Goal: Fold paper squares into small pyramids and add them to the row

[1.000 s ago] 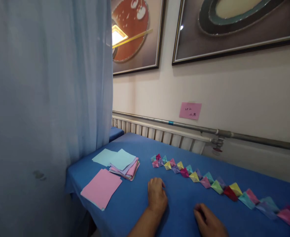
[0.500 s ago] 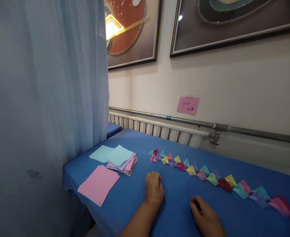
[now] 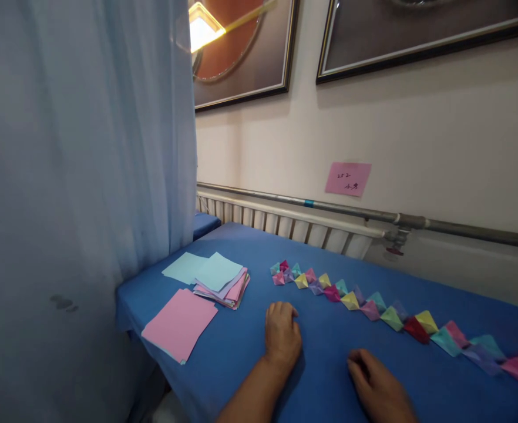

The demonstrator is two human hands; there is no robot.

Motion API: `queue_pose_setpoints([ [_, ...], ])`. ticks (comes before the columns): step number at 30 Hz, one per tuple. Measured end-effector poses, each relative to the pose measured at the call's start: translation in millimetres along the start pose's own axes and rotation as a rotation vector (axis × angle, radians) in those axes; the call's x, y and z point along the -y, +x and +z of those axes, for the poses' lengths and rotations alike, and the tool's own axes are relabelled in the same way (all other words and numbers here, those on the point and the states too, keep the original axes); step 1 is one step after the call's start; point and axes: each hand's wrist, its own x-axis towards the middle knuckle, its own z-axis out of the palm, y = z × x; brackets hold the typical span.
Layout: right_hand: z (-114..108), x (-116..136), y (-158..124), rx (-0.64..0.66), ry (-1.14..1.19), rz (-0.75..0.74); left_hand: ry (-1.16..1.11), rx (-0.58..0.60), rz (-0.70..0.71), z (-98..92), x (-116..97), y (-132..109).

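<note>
My left hand (image 3: 282, 332) rests on the blue tablecloth (image 3: 236, 367), back up and fingers curled under, with nothing seen in it. Its nearest papers are a mixed stack of coloured sheets (image 3: 218, 273) to its left and a pile of pink square sheets (image 3: 182, 325). Lower right, my right hand (image 3: 380, 382) is loosely closed, thumb near the curled fingers, and no object shows in it. Beyond both hands, a zigzag row of folded paper pieces (image 3: 350, 301) in many colours runs diagonally to the right edge. Neither hand touches the papers or the folded pieces.
A pale blue curtain (image 3: 87, 147) hangs along the left side of the table. Behind the table are a white radiator (image 3: 276, 221) and a metal pipe (image 3: 351, 210) with a valve. A pink note (image 3: 347, 178) and framed pictures (image 3: 417, 47) are on the wall.
The view has shifted slightly, so the wall and table items appear farther right and higher. Both hands keep the same curled pose, and the papers and folded pieces lie as before.
</note>
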Motion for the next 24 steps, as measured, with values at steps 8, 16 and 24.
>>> queue_pose_setpoints([
  [8, 1, -1, 1, 0.041, -0.003, -0.016, 0.202, -0.324, -0.124, -70.5, 67, 28],
  [16, 3, -5, -1, 0.031, -0.026, -0.1, 0.367, -0.319, -0.27, -86.7, 112, 28],
  [24, 3, -8, -1, -0.009, -0.028, -0.132, 0.53, -0.223, -0.322, -83.2, 120, 36],
])
